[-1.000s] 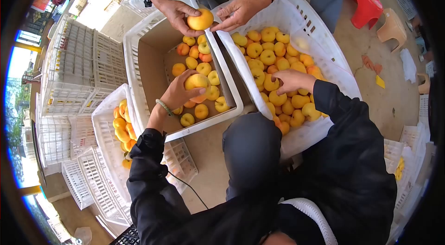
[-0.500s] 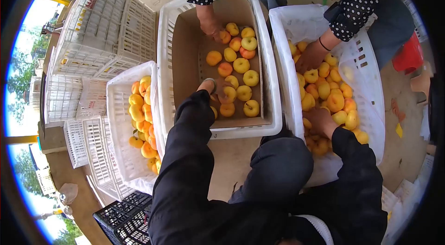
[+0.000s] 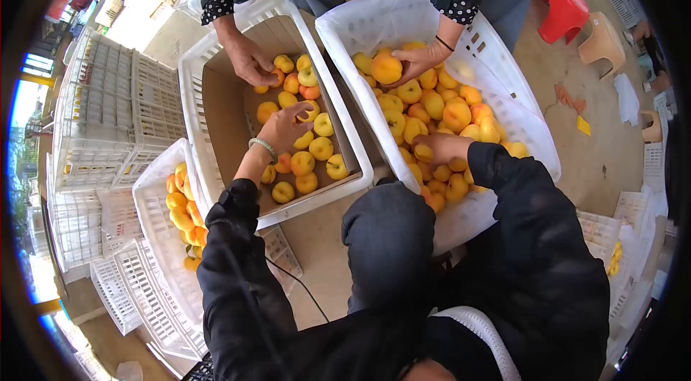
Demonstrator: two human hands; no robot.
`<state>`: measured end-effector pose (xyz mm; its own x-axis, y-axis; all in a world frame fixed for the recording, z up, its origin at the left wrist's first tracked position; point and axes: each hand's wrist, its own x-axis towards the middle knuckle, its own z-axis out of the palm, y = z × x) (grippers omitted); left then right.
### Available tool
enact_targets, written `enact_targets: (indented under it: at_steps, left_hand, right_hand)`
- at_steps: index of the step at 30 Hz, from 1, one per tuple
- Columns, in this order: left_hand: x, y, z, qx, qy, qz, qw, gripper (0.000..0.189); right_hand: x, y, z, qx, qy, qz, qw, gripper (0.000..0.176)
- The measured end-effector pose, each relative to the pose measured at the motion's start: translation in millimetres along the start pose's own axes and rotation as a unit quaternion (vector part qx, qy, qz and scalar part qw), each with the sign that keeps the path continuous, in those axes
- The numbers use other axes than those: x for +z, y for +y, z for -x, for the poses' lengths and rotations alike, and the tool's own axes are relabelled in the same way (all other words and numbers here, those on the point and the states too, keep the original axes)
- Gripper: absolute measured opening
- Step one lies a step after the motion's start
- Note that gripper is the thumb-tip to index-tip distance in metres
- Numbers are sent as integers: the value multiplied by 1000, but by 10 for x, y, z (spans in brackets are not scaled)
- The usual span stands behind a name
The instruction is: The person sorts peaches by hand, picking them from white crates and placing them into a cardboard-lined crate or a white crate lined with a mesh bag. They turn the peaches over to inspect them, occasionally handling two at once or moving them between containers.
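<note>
My left hand (image 3: 283,129) is over the cardboard-lined white crate (image 3: 365,181), fingers spread beside a yellow peach (image 3: 309,109). Several more peaches lie loosely in that crate. In the plastic-lined crate (image 3: 520,99) on the right, my right hand (image 3: 444,146) curls around a peach (image 3: 422,153), among a heap of yellow-orange ones. Opposite me, a co-worker's hand (image 3: 248,60) touches a peach at the far side of the cardboard-lined crate. The co-worker's other hand (image 3: 421,63) grips a large orange peach (image 3: 386,68) above the heap.
A third lined crate (image 3: 147,201) with peaches stands at left. Stacked white crates (image 3: 93,107) rise behind it. A red stool (image 3: 561,6) and a beige stool (image 3: 602,44) are at upper right. My knee (image 3: 389,237) is close below the two main crates.
The view has turned, shifting the crates leftward. My left hand has moved off the nearer peaches toward the farther ones, fingers spreading. The co-worker's hand in the right crate now holds up a peach.
</note>
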<state>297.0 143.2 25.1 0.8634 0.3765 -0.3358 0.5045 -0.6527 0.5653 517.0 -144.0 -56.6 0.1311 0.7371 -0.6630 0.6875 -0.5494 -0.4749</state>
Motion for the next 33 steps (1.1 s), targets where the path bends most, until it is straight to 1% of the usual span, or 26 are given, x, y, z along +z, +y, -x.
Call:
enact_targets:
  at_steps: [1,2,3,5,6,7,8,9,11,12,13,15,17,18,19,21,22,23,24,25,26,27,28,29,31,33]
  left_hand:
    - [-33,170,126,25,2,37,999,37]
    - [-27,286,246,48,3,76,996,35]
    - [-5,349,340,48,8,73,996,35]
    - [46,428,521,82,-1,73,994,33]
    - [44,467,582,76,7,74,994,33]
    - [41,503,647,94,5,66,993,32]
    - [52,532,699,113,5,57,992,31]
    - [76,564,715,109,16,58,992,31]
    - [132,655,650,142,24,98,985,29]
    - [175,692,594,174,27,123,977,31]
    - [188,804,570,144,4,163,976,44]
    - [272,1049,557,194,44,220,955,60]
    - [355,1245,539,251,63,290,921,65]
    - [360,1294,546,267,130,243,924,59]
    - [326,1281,562,232,140,247,930,52]
    - [184,1020,565,204,89,366,903,50]
    - [64,865,629,169,87,364,912,47]
    - [2,540,591,206,125,272,932,44]
    - [-247,373,687,156,86,158,971,42]
    - [-366,56,654,61,16,100,993,43]
    - [-407,-219,643,16,23,28,999,41]
    - [-369,-671,549,-33,22,-37,999,42]
    - [-406,-840,488,-115,-31,-68,991,45]
    - [-357,-1114,344,-152,-79,-156,973,50]
    - [-112,-1772,29,-187,-131,-198,953,53]
    - [65,-2054,-127,-218,-150,-193,945,56]
  right_hand:
    - [146,11,-80,-28,32,151,988,66]
    - [278,51,-207,2,46,140,989,68]
    - [252,41,-216,-1,50,142,989,68]
    - [131,19,-245,-15,-9,132,991,67]
    - [-32,-29,-170,-23,-10,140,990,67]
    - [-268,-94,-10,-67,-46,6,997,65]
    - [-441,-99,63,-108,-83,-126,983,64]
    - [-463,81,-46,-152,-126,-277,940,63]
    - [-767,-193,246,-253,-134,-346,894,66]
    - [-874,-324,381,-254,-130,-338,897,66]
    - [-936,-458,510,-263,-120,-367,884,67]
    - [-996,-711,724,-276,-117,-389,871,69]
    - [-968,-995,835,-275,-72,-420,862,73]
    - [-943,-1114,866,-246,-57,-421,871,74]
    - [-924,-1193,852,-250,-69,-421,869,74]
    - [-900,-1298,829,-278,12,-432,858,72]
    - [-969,-1316,887,-237,11,-410,881,66]
    - [-1007,-1231,847,-200,29,-368,908,57]
    - [-1024,-1003,724,-175,19,-334,926,52]
    - [-1005,-784,548,-150,12,-299,942,47]
    - [-952,-668,423,-154,12,-302,941,47]
    - [-890,-534,345,-142,30,-258,955,44]
    - [-833,-394,314,-121,52,-213,968,40]
    - [-788,-362,290,-135,83,-137,978,37]
    - [-591,-41,59,-110,101,-32,988,41]
    - [-407,77,-37,-43,110,26,993,46]
